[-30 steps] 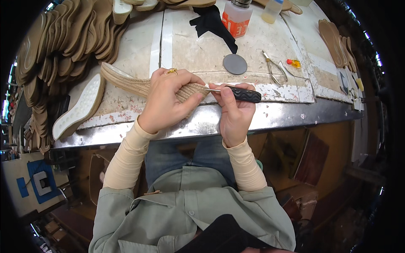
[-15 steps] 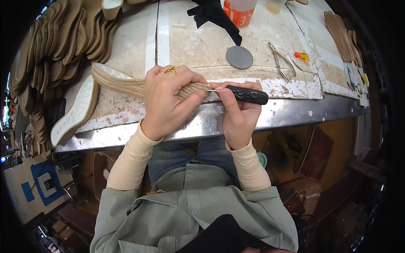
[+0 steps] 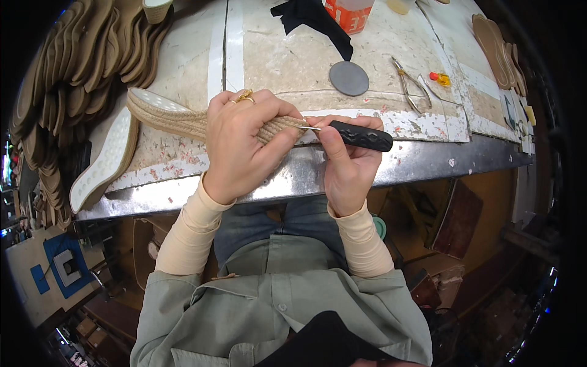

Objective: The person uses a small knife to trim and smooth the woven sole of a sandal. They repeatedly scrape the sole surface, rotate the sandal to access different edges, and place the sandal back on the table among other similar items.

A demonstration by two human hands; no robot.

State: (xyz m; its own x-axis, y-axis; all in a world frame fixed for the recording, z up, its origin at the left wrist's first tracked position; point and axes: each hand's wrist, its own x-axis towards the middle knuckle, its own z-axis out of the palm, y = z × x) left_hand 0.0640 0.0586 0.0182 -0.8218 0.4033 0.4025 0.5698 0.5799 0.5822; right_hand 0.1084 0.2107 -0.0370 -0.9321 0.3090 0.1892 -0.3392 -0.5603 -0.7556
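Note:
A shoe sole (image 3: 173, 118) with a braided tan rope edge and a white dimpled face lies across the near part of the workbench. My left hand (image 3: 244, 139), with a gold ring, is closed over its right-hand portion, thumb on the near side. Between my right hand's (image 3: 347, 164) thumb and fingers is an awl (image 3: 361, 136) with a black patterned handle. Its thin metal shaft points left and meets the rope at the sole's right end; whether the tip is inside the braid is hidden. Another white-faced sole (image 3: 105, 160) rests at the left, across the bench edge.
Stacked brown soles (image 3: 101, 43) fill the far left. Beyond my hands lie a grey disc (image 3: 349, 78), pliers (image 3: 408, 84), a small red-and-yellow item (image 3: 439, 79), black cloth (image 3: 315, 23) and an orange-and-white container (image 3: 350, 14). More insoles (image 3: 494, 52) sit far right. The bench has a metal front edge (image 3: 428, 160).
Both hands keep their hold, and the awl shifts very slightly right relative to the sole's end. The whole bench view has shifted slightly.

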